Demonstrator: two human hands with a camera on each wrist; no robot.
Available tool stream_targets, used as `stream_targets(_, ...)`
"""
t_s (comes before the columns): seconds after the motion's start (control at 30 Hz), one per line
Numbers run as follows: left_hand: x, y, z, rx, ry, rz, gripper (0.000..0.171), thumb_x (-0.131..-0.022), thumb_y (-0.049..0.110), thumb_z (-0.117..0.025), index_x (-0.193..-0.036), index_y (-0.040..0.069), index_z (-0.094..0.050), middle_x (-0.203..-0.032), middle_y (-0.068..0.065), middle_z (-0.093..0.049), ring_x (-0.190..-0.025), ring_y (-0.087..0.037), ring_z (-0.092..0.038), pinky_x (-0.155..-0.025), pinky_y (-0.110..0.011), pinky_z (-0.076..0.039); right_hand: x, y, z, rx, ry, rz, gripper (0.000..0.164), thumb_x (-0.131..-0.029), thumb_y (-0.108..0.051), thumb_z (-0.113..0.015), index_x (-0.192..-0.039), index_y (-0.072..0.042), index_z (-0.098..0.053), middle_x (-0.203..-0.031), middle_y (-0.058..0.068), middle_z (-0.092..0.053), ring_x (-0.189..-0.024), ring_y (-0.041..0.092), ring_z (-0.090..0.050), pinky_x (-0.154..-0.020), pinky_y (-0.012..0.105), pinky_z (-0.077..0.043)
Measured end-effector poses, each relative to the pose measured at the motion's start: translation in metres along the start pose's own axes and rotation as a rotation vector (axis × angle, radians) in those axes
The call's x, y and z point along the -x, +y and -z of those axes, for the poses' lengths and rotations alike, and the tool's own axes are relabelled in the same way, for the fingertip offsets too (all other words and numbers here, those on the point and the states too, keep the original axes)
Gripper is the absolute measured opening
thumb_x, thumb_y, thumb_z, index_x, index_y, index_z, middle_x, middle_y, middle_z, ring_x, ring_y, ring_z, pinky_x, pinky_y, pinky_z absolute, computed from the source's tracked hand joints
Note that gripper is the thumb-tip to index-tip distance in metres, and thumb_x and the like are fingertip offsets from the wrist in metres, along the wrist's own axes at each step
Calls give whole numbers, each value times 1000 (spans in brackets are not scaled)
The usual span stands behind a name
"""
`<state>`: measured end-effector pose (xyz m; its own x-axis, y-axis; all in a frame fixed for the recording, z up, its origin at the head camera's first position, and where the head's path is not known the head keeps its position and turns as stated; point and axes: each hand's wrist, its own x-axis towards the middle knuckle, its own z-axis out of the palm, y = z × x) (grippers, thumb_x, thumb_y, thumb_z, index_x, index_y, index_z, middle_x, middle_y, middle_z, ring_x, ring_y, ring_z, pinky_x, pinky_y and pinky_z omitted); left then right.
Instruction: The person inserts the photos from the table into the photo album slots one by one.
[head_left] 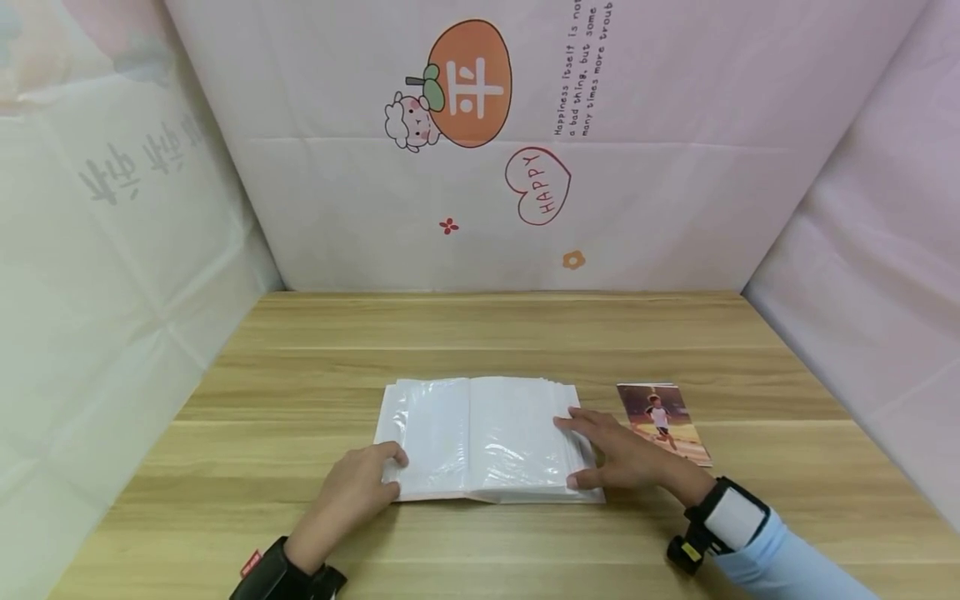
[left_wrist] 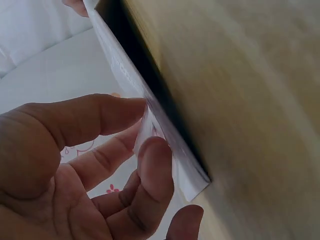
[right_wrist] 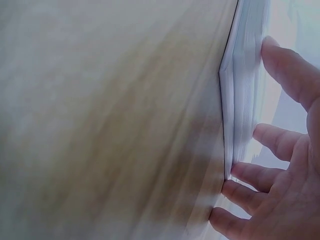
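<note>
Probably we'd find the open album (head_left: 480, 442), midway between the side edges of the desk (head_left: 480, 333), light, its pages (head_left: 517, 425) slick and floppy, best held by the outer edges, where our right hand (head_left: 618, 454) rests spread and our left hand (head_left: 356, 483) curls, pinching or not we cannot tell

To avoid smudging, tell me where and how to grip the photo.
Probably pinch the photo by its right edge, coming from the right: it lies flat with that long edge uncovered, while the right hand hides its near left corner.

Wood-grain tabletop (head_left: 487, 333), white printed backdrop (head_left: 675, 208), red heart (head_left: 537, 187)
</note>
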<state>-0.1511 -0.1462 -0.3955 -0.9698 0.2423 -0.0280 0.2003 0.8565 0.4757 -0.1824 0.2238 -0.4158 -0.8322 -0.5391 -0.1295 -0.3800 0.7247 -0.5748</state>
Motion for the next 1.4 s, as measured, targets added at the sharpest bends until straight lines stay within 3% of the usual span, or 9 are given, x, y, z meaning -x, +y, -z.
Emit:
stream_targets(0.3, 0, 0, 4, -106, 21, -26, 28, -63, 8, -77, -89, 10, -65, -79, -5, -50, -66, -18, -45, -57, -35, -40, 1, 0, 2, 11, 2, 4, 83, -78, -51, -68, -142, -9, -36, -146, 25, -22, -131, 44, -21, -96, 62, -24)
stream_targets(0.67, 0, 0, 5, -117, 7, -36, 28, -63, 8, -77, -87, 10, -64, -78, -4, -52, -68, -18, -46, -57, -36, -40, 0, 1, 3, 34, -5, 25, 83, -78, -52, -67, -142, -9, -36, -145, 26, -24, -129, 45, -23, -96, 62, -24)
stream_targets(0.77, 1, 0, 6, -112, 2, -37, 28, -63, 8, -77, -87, 10, -64, -78, -4, -52, -68, -17, -46, -57, -35, -40, 0, 0, 5, 40, 43, 45, 82, -78, -48, -69, -140, -6, -37, -141, 26, -31, -127, 44, -28, -97, 60, -26)
stream_targets(0.9, 1, 0, 7, -105, -6, -38, 27, -65, 9, -77, -89, 9, -64, -79, -4, -53, -68, -17, -45, -57, -35, -39, 1, 7, 14, 43, 199, 49, 74, -81, -33, -72, -137, 2, -38, -131, 27, -43, -118, 42, -42, -93, 56, -34)
stream_targets(1.0, 1, 0, 7, -99, -19, -26, 27, -66, 9, -77, -89, 8, -64, -79, -5, -53, -68, -17, -44, -58, -34, -39, 2, 16, 25, 46, 314, -25, 63, -83, -21, -70, -132, 7, -42, -122, 27, -50, -107, 40, -51, -84, 53, -41)
stream_targets(1.1, 1, 0, 7, -97, -34, -15, 26, -67, 10, -77, -90, 8, -64, -80, -5, -53, -69, -17, -44, -59, -34, -39, 5, 27, 38, 48, 376, -138, 56, -84, -13, -67, -128, 11, -43, -113, 28, -55, -99, 40, -55, -78, 52, -45)
stream_targets(1.27, 2, 0, 6, -97, -39, -13, 26, -68, 10, -77, -90, 7, -64, -80, -5, -53, -69, -18, -44, -59, -35, -39, 14, 47, 53, 51, 362, -336, 62, -85, -20, -65, -127, 18, -39, -112, 36, -51, -99, 47, -52, -75, 53, -45)
stream_targets(1.4, 1, 0, 6, -96, -36, -21, 26, -68, 10, -77, -89, 8, -64, -80, -5, -53, -69, -18, -44, -60, -35, -39, 21, 57, 58, 24, 326, -478, 66, -83, -27, -67, -120, 20, -40, -109, 38, -49, -91, 42, -52, -69, 46, -45)
